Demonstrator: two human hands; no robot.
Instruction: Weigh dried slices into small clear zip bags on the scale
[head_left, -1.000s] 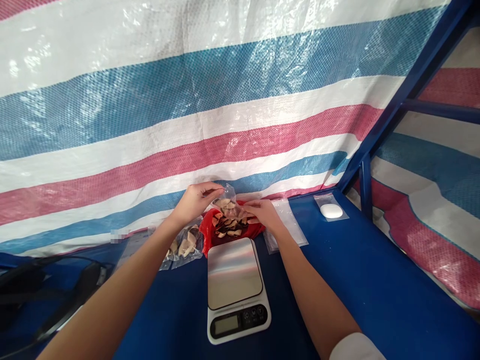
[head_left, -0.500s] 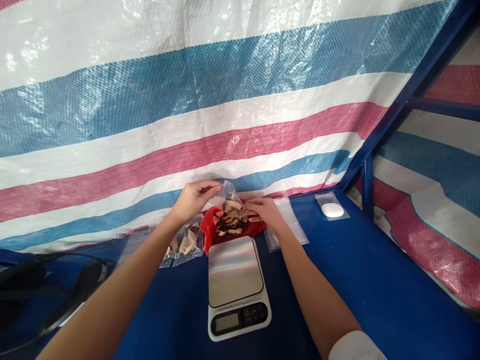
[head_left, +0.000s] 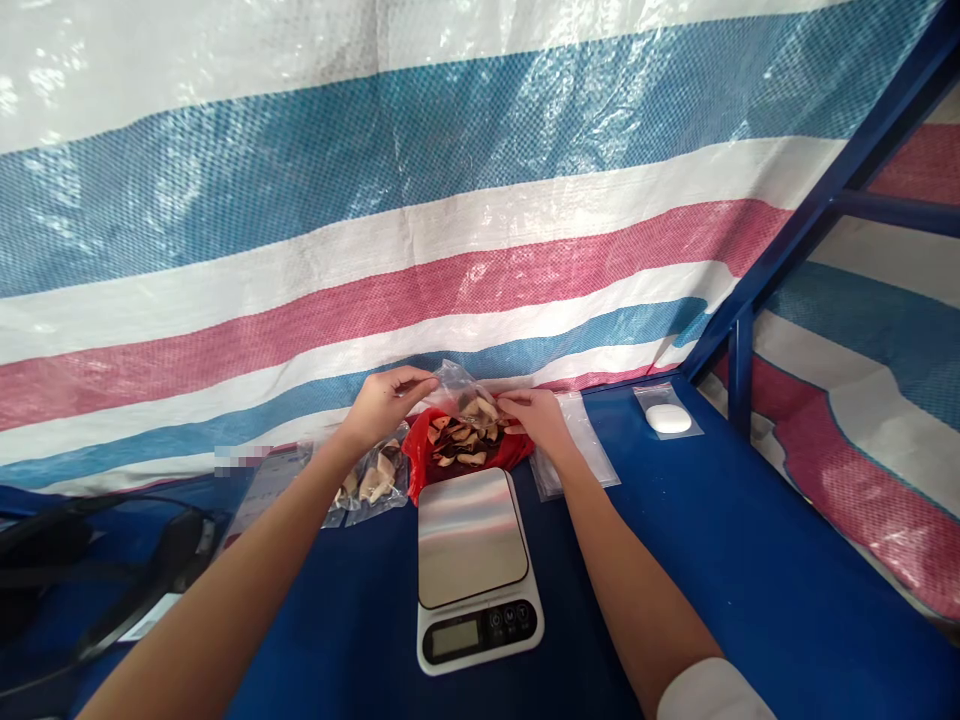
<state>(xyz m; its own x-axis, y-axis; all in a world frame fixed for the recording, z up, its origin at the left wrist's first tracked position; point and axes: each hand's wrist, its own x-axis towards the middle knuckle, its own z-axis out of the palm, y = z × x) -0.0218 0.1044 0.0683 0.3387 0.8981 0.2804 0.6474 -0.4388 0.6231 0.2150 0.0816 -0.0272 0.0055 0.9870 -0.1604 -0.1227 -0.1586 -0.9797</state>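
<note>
My left hand (head_left: 384,402) is closed, thumb and fingertips pinching the edge of a clear plastic bag (head_left: 454,385). Curled tan and brown pieces like dried peel show inside it. At the bag's right side my right hand (head_left: 536,415) is closed on it too, its fingers partly hidden. Just beneath is an open red plastic bag (head_left: 418,470) with more of the dried pieces (head_left: 466,440). Directly in front of it lies a white kitchen scale (head_left: 472,540) with a bare metal plate and a dark display.
Filled clear bags (head_left: 379,480) lie left of the red bag. Flat clear bags (head_left: 577,440) are under my right wrist. Farther right, a white oval object (head_left: 667,418) rests on a small clear bag. Black headphones (head_left: 165,560) are at left; striped sheeting (head_left: 450,230) hangs behind the blue table (head_left: 720,560).
The clear bag has tilted, its pieces shifting slightly up and right. My right hand's fingers have drawn in at its side. The view has moved a little.
</note>
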